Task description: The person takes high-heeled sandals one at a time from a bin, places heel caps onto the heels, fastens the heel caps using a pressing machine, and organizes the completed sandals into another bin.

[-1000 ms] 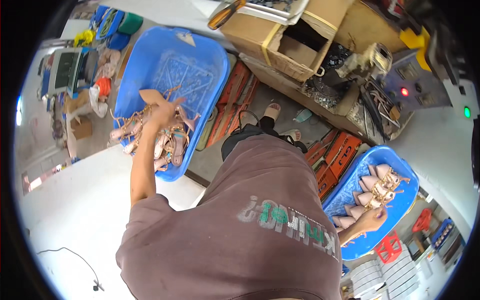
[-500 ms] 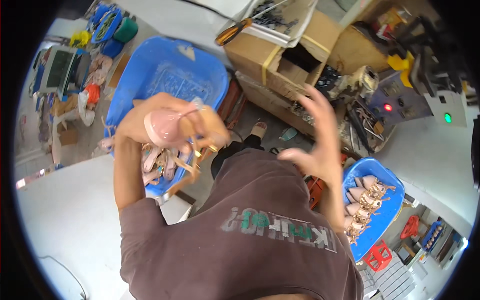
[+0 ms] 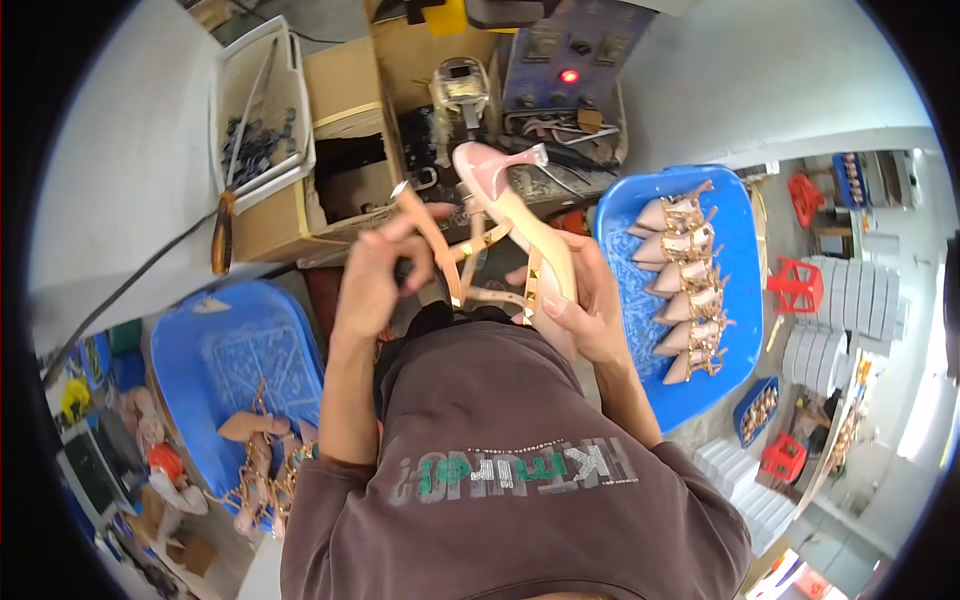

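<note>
My right hand grips a beige high-heeled shoe by its front part, thumb on top and fingers behind. Its glossy pink heel points up and away from me, with a clear tip. Tan straps with gold studs hang off the shoe's left side. One loose strap stands up beside my left hand. That hand is slightly blurred, its fingers half bent and apart, with the index finger near the strap. I see nothing held in it.
At right, a blue tub holds a row of similar shoes. Another blue tub at left has more strappy shoes. Ahead stand cardboard boxes, a white tray of dark bits, a screwdriver and a control panel with a lit red lamp.
The shoe has passed from my left hand at the left tub to my right hand in front of me. My view has turned to the right, and my left hand has come in beside the straps.
</note>
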{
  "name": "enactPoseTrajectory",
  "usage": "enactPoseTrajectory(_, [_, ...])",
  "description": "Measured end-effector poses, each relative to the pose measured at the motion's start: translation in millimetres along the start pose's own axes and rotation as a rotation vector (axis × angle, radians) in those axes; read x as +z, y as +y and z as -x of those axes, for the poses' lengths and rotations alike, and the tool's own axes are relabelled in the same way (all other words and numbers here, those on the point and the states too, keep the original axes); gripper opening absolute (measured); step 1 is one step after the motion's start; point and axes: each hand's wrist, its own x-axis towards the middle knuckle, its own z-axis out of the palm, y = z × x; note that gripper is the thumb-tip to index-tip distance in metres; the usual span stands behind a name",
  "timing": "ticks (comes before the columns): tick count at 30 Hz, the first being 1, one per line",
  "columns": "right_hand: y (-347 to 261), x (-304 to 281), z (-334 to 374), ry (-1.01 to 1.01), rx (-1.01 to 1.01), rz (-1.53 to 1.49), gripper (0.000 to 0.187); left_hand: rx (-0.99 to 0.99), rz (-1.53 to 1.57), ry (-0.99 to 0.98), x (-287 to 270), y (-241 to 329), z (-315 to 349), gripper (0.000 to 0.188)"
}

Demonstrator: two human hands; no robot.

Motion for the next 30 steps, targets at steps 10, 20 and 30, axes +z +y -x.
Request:
enactPoseTrajectory(10, [13, 42, -89, 0.659, -0.175, 0.708, 0.081, 0.365, -0.289, 0.275, 21, -18, -117, 0.021])
enactPoseTrajectory(20, [-7, 90, -112, 0.566, -0.112, 1.006, 0.083, -0.036, 0.511, 0.395, -81, -99, -130, 0.022])
enactPoseTrajectory(30, [-8, 86, -119, 0.571, -0.183, 1.021, 0.073, -0.242, 0.617, 0.438, -93, -114, -146, 0.022])
